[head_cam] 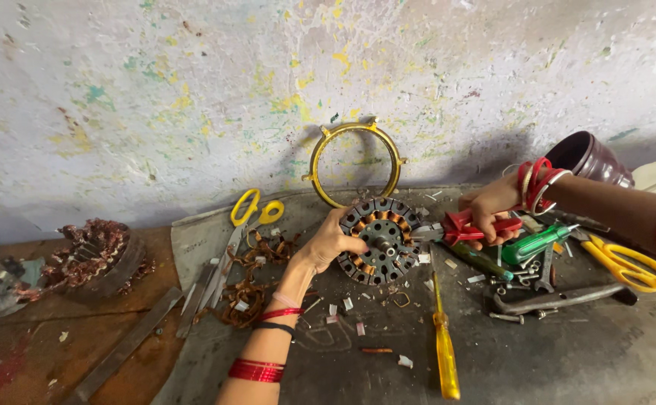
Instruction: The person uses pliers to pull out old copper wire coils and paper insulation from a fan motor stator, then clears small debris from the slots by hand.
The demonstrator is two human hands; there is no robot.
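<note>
Paint-flecked wall, cluttered grey bench. Centre frame: left hand (326, 244) closed on motor core (379, 240), steadying it; right hand (490, 210) clamped around red pliers (463, 227), nose at core's rim.

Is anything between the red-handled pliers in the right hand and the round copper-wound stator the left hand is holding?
Nothing visible. The right hand holds the red-handled pliers with the nose right at the rim of the round copper-wound stator, which the left hand grips on the opposite side.

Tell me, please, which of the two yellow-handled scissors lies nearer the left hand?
The pair with yellow handles by the wall, just left of the left hand; the other scissors lie far right.
</note>
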